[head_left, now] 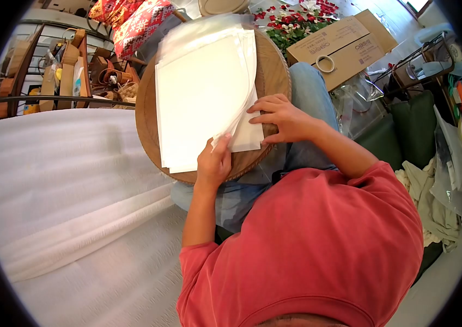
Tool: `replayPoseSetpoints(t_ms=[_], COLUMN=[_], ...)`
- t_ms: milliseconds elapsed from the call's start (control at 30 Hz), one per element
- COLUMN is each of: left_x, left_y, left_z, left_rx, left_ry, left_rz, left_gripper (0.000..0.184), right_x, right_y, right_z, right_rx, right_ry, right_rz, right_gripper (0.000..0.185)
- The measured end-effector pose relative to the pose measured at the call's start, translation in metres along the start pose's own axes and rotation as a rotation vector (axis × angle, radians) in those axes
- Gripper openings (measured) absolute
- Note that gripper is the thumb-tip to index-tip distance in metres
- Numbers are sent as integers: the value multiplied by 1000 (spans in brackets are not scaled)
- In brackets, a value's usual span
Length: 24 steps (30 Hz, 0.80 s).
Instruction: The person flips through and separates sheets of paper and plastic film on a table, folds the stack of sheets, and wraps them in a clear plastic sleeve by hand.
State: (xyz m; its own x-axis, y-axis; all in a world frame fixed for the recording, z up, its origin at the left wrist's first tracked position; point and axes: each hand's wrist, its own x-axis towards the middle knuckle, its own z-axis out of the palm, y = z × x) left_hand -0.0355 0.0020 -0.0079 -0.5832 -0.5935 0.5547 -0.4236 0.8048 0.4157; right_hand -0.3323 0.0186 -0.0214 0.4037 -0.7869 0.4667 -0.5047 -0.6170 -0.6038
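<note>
A stack of white paper sheets [198,103] lies on a round wooden table [148,111]. My left hand [214,162] is at the near right corner of the stack, thumb and fingers closed on the lifted corner of the upper sheets, which curl up. My right hand [288,121] is palm down at the right edge of the stack. Its fingers are spread, and the fingertips touch the sheets under the raised edge. At the far end, translucent plastic sleeves or sheets [209,27] stick out from beneath the paper.
A cardboard box [345,49] with a tape roll [325,64] on it stands beyond the table at the right. Red and white flowers [296,22] are behind it. White cloth [67,180] covers the left side. Shelves [81,71] hold assorted items.
</note>
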Motion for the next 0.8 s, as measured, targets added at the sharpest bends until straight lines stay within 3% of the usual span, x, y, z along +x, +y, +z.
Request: replayPoseSetpoints(t_ms=[67, 200, 267, 433, 567, 800], left_x=[0, 5, 10, 8, 7, 2], left_y=[0, 4, 10, 12, 13, 21], left_z=[-1, -3, -8, -5, -1, 23], left_rx=[13, 4, 38, 21, 43, 174], left_ry=[-2, 0, -96, -56, -30, 125], left_rz=[18, 16, 13, -48, -84, -134], left_gripper=[60, 56, 47, 35, 29, 21], right_x=[3, 5, 5, 11, 9, 20], right_y=[0, 2, 3, 0, -3, -22], right_z=[0, 3, 6, 6, 10, 11], right_rx=[-9, -73, -75, -113, -134, -129], right_ry=[-53, -114, -138, -130, -154, 136], right_rz=[-4, -96, -141, -280, -271, -282], right_gripper=[48, 39, 33, 10, 8, 15])
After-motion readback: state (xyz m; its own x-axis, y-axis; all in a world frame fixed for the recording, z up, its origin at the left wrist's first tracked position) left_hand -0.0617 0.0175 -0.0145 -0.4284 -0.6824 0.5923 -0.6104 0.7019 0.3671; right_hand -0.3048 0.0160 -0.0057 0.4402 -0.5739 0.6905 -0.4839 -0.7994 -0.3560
